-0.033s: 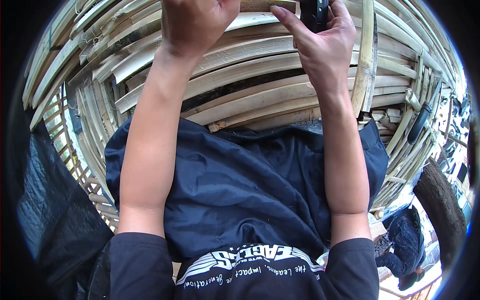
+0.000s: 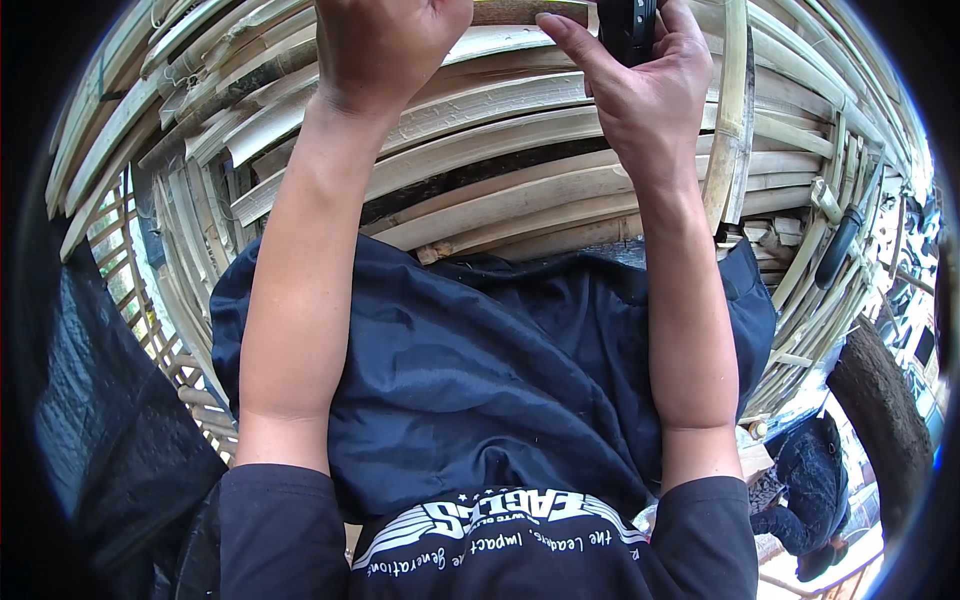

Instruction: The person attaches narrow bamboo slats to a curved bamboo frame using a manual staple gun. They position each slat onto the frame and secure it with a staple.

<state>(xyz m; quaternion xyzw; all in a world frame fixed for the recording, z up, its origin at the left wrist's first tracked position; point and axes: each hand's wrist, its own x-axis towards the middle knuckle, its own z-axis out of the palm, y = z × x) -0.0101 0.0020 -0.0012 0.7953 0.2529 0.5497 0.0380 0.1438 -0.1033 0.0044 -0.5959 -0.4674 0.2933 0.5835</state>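
My left hand [image 2: 390,45] is curled closed at the top edge, above layered split bamboo strips [image 2: 490,120]. What its fingers hold, if anything, is hidden. To its right, my right hand [image 2: 660,95] grips a black device [image 2: 627,30] with small marks on its side; the picture's upper edge cuts it off, so its exact kind does not show. My right thumb stretches left, apart from the fingers, near a brownish bamboo strip [image 2: 515,12] between the hands. A dark blue cloth [image 2: 480,350] covers my lap below the strips.
An upright bamboo piece [image 2: 730,110] crosses the strips right of my right hand. A black tubular handle [image 2: 838,248] hangs farther right. Black sheeting [image 2: 110,420] lies at the left. A person in dark clothes [image 2: 808,480] is at the lower right, near a thick log [image 2: 880,400].
My left hand has shifted slightly left. My right hand keeps its grip on the black device, nearly still.
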